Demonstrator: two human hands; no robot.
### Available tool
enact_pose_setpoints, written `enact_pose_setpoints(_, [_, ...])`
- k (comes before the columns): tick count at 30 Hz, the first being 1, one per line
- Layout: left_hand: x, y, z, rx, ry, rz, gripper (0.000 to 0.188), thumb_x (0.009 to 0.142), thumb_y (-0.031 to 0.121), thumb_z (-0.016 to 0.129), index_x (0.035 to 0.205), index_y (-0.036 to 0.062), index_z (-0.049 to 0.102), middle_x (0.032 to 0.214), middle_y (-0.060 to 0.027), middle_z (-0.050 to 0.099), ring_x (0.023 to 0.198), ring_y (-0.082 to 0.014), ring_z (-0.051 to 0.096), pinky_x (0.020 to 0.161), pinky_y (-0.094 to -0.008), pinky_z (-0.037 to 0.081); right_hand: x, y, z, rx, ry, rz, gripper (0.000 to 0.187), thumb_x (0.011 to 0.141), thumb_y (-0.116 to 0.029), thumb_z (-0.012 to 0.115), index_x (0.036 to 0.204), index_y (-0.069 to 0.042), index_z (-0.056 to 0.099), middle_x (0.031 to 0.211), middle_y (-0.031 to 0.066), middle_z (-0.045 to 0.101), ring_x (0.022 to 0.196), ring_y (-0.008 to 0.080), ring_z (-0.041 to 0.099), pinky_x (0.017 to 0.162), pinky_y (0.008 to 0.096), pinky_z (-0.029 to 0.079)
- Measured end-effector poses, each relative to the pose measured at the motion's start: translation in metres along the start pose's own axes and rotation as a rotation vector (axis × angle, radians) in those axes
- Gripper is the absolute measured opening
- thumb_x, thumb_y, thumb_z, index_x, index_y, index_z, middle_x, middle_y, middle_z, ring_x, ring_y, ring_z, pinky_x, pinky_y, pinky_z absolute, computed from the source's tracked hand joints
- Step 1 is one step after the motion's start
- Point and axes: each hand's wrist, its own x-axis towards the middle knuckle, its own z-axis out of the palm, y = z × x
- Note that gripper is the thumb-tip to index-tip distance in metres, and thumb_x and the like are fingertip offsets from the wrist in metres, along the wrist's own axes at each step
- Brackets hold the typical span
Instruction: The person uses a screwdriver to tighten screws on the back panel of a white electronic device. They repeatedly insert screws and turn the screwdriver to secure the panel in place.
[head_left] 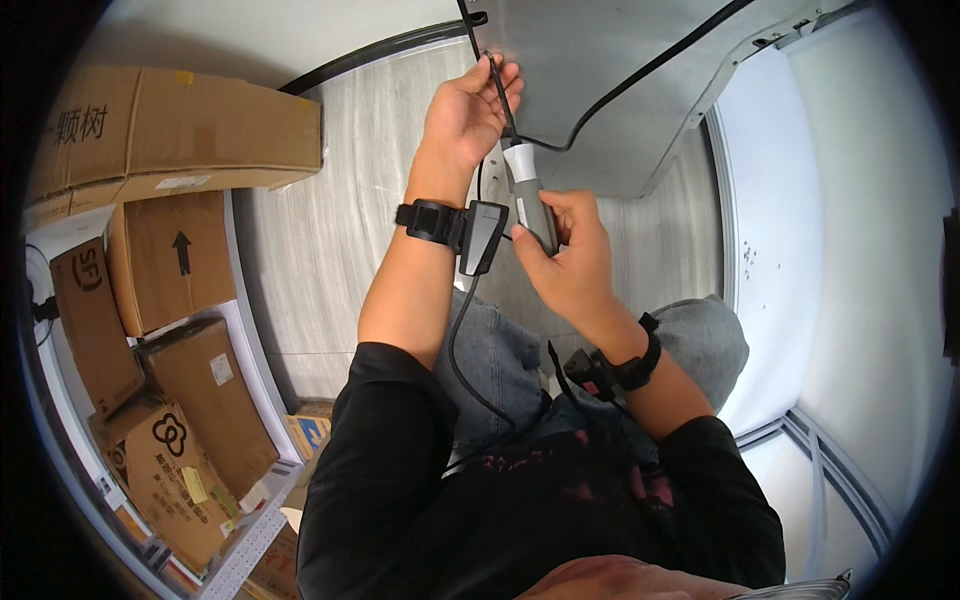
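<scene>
My right hand (575,250) is wrapped around the grey handle of a screwdriver-like tool (530,195) with a white collar. Its thin dark shaft slants up and slightly left from the collar. Near the far end, my left hand (470,110) has curled its fingers about the shaft, thumb and fingertips pinched close to the lower left part of a grey metal panel (620,90). Whether the tip touches anything is hidden by the fingers. A black cable (640,70) hangs across the panel and bends in beside the tool's collar.
Large cardboard boxes (225,125) stand at the left. Below them, a white-framed shelf (245,320) holds several more boxes. A white panel (770,240) rises along the right side. Dark strapped devices (484,238) sit on both forearms, with a cord trailing from the left one.
</scene>
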Motion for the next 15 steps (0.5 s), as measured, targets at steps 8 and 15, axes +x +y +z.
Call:
enact_pose_setpoints(8, [-0.0002,0.0023,-0.0010,-0.016,-0.011,-0.026,0.017,0.093,0.019,0.055,0.100,0.0053,0.061,0.101,-0.0107,0.063,0.102,-0.0274,0.058,0.088,-0.0383,0.047,0.0024,-0.0027,-0.0006,-0.027,-0.021,0.024,0.035,0.074,-0.011,0.070,0.101,0.000,0.050,0.079,0.0157,0.060,0.065,0.0274,0.062,0.059,0.0356,0.049])
enact_pose_setpoints(15, [0.0008,0.0066,-0.0016,0.027,0.015,-0.043,0.017,0.093,0.020,0.054,0.099,0.0049,0.060,0.102,-0.0130,0.064,0.103,-0.0286,0.059,0.089,-0.0385,0.047,0.0034,-0.0069,0.0056,0.076,-0.053,0.087,0.036,0.076,-0.012,0.071,0.101,-0.001,0.047,0.078,0.0148,0.060,0.065,0.0223,0.061,0.058,0.0333,0.048])
